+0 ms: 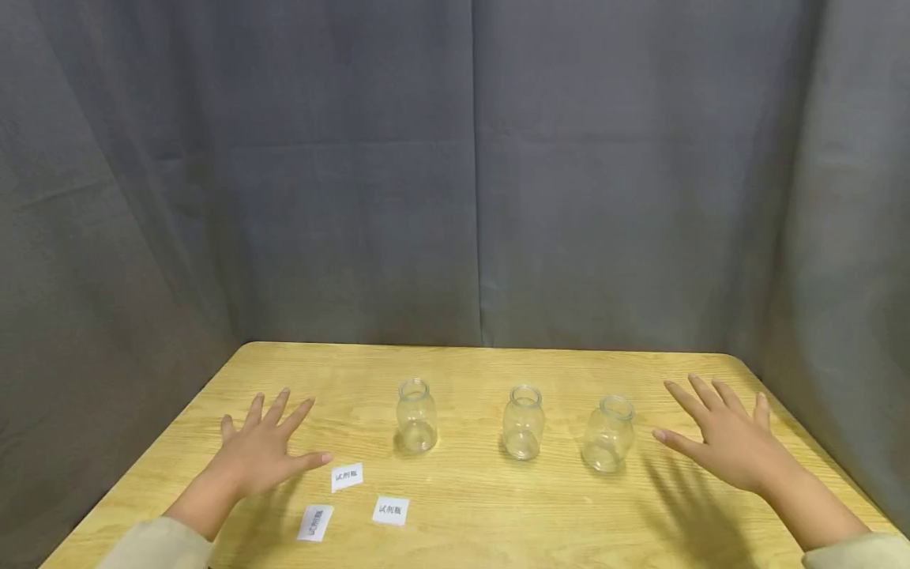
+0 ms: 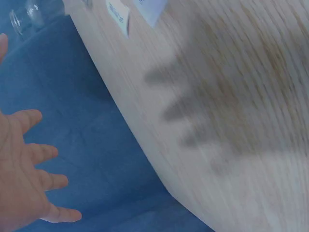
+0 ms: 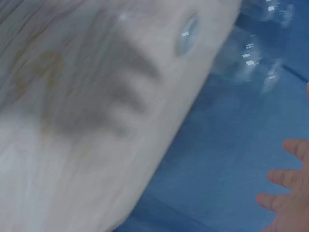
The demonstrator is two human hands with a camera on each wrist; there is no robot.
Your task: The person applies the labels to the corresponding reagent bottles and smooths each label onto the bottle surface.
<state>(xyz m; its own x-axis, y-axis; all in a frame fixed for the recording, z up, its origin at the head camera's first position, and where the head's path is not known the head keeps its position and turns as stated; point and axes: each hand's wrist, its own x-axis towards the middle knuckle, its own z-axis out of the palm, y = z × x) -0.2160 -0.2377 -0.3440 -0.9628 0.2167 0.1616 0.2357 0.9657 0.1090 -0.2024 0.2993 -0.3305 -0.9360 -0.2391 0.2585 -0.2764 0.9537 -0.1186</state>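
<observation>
My left hand [image 1: 259, 458] hovers over the table's left side with fingers spread, holding nothing. Close to its thumb lies a white paper label [image 1: 347, 476] with handwriting. Two similar labels, one nearer the front [image 1: 315, 523] and another to the right [image 1: 391, 510], lie flat on the wood. My right hand [image 1: 739, 442], also spread and holding nothing, hovers at the right. Beside it stands a clear glass jar [image 1: 608, 435], upright and without a lid. A middle jar [image 1: 523, 423] and a left jar [image 1: 416, 416] stand upright in a loose row with it.
The wooden table [image 1: 462, 537] has rounded far corners. Grey curtains [image 1: 355, 174] hang behind it and along both sides. Each hand casts a shadow on the tabletop; the left one's shadow [image 2: 212, 96] shows well in the left wrist view.
</observation>
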